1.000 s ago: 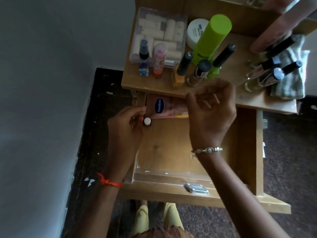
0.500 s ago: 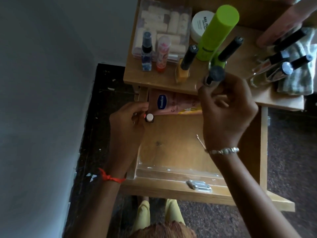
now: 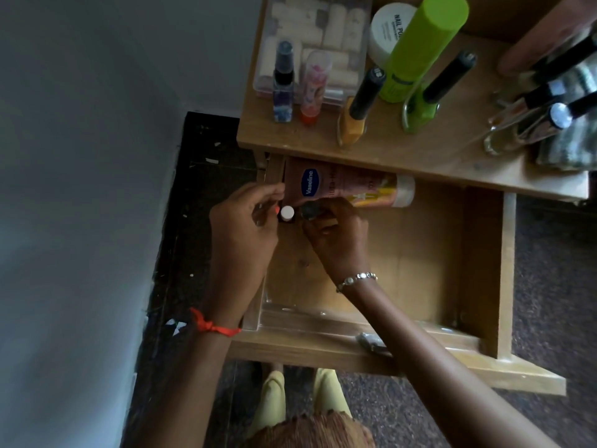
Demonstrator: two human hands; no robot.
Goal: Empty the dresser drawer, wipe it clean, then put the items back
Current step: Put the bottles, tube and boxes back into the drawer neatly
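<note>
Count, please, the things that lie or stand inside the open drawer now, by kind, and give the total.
Tubes: 1, the Vaseline tube
Small bottles: 2, the white-capped bottle and the dark-capped bottle held in the right hand
Total in the drawer: 3

A pink Vaseline tube (image 3: 342,186) with a blue logo, a lime-green can (image 3: 420,50), a checked green-and-white cloth (image 3: 571,147).
</note>
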